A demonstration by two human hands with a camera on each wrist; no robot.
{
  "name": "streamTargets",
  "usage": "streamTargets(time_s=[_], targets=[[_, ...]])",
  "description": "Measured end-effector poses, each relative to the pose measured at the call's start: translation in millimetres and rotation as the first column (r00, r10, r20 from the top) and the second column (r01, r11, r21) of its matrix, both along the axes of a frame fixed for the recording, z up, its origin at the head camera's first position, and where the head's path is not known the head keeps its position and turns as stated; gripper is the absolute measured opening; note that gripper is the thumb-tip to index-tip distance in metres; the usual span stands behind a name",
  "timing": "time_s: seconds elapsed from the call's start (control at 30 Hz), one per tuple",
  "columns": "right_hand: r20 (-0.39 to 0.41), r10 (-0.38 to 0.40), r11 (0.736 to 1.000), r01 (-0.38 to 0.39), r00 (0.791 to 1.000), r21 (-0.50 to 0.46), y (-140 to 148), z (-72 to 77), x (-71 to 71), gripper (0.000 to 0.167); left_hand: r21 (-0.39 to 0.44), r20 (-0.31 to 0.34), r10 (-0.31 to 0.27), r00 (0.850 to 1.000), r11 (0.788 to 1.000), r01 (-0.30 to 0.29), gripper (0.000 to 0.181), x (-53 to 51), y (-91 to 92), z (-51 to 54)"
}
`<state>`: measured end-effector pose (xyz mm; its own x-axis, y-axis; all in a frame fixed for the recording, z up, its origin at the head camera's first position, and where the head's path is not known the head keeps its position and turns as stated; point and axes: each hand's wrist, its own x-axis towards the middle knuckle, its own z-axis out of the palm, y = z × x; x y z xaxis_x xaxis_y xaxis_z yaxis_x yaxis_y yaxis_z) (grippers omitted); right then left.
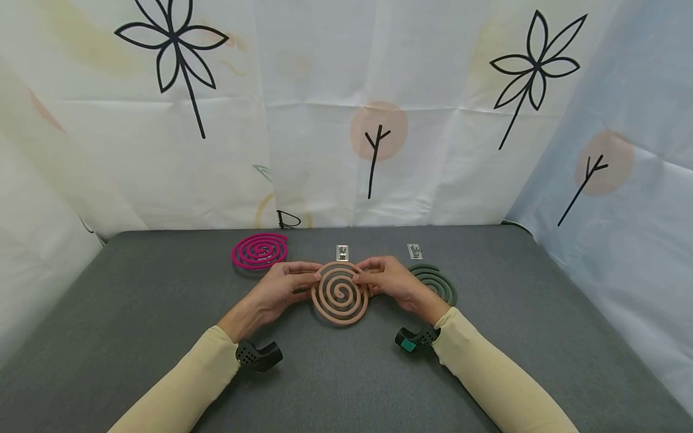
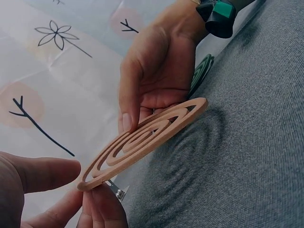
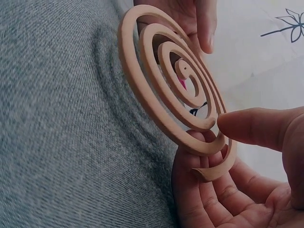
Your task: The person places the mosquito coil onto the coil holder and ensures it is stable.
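A tan spiral coil [image 1: 340, 317] is held between both hands just above the grey table, tilted, its shadow on the cloth below. The left hand [image 1: 277, 287] grips its left edge, thumb on top and fingers beneath. On the right edge, the right hand [image 1: 394, 282] pinches it the same way. In the left wrist view the coil [image 2: 142, 154] appears nearly edge-on, with the right hand [image 2: 159, 71] behind it. The right wrist view shows the coil [image 3: 137, 85] made of two intertwined bands, with fingers under its lower end.
A magenta coil [image 1: 238, 255] lies at the back left. Partly behind the right hand is a green coil [image 1: 445, 285]. Two small metal pieces, one [image 1: 342, 252] behind the tan coil and one [image 1: 415, 251] farther right, lie near the back edge. A printed curtain [image 1: 314, 180] hangs behind the table.
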<state>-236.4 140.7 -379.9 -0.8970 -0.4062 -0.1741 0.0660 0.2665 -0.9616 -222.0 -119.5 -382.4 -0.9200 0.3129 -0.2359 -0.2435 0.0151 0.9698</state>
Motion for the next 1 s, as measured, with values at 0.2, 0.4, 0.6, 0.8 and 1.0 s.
streamTargets(time_s=[0.2,0.4,0.6,0.8,1.0], targets=[[0.013,-0.007,0.999,0.008,1.000,-0.031,-0.3,-1.2,0.2,0.032,0.028,0.011,-0.020,1.000,0.999,0.019,0.040,0.0,0.8,1.3],[0.023,-0.013,0.998,0.014,1.000,-0.064,-0.8,-2.7,0.6,0.031,0.083,0.028,-0.040,0.999,0.996,0.037,0.041,-0.4,-0.5,0.3],[0.043,-0.037,0.995,0.040,0.998,-0.090,-2.4,-4.5,-0.4,0.030,0.131,0.062,-0.063,0.996,0.990,0.055,0.045,-0.5,-3.0,-0.5],[0.055,-0.056,0.992,0.062,0.997,-0.107,-3.6,-4.3,0.5,0.032,0.173,0.085,-0.074,0.994,0.983,0.058,0.049,0.3,-3.6,-0.4],[0.066,-0.072,0.989,0.080,0.995,-0.123,-4.3,-2.2,2.7,0.033,0.208,0.107,-0.092,0.990,0.976,0.068,0.050,1.7,-3.0,0.2]])
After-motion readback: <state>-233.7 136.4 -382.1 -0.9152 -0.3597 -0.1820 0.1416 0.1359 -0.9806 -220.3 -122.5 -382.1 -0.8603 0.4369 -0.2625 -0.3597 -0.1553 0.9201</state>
